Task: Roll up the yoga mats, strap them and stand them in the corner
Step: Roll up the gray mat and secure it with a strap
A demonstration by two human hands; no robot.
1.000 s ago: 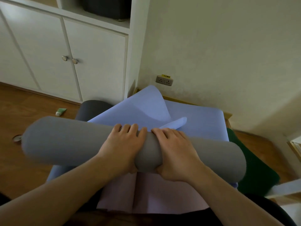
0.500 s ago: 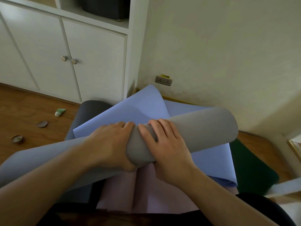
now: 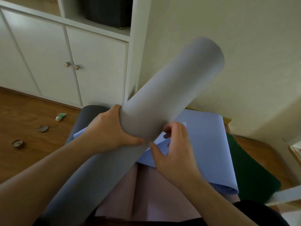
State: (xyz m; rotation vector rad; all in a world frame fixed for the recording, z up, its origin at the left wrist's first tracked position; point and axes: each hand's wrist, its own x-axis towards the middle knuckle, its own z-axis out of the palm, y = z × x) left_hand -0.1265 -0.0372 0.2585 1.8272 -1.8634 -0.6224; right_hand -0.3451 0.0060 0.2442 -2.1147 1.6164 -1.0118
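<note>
Tilting steeply, the rolled grey mat (image 3: 164, 98) runs from the near left up to its far end by the wall, held round its middle by the left hand (image 3: 110, 136) alone, while the right hand (image 3: 175, 152) sits just beside it with fingers loosely curled, and whether they pinch the blue mat (image 3: 208, 144) below I cannot tell. With no strap visible on it, the roll could spring loose or slide through that one-handed grip. Its raised end could also knock the white cabinet (image 3: 91, 66).

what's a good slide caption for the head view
Left hand grips a rolled grey foam yoga mat tilted up toward the wall; right hand beside it.
</note>
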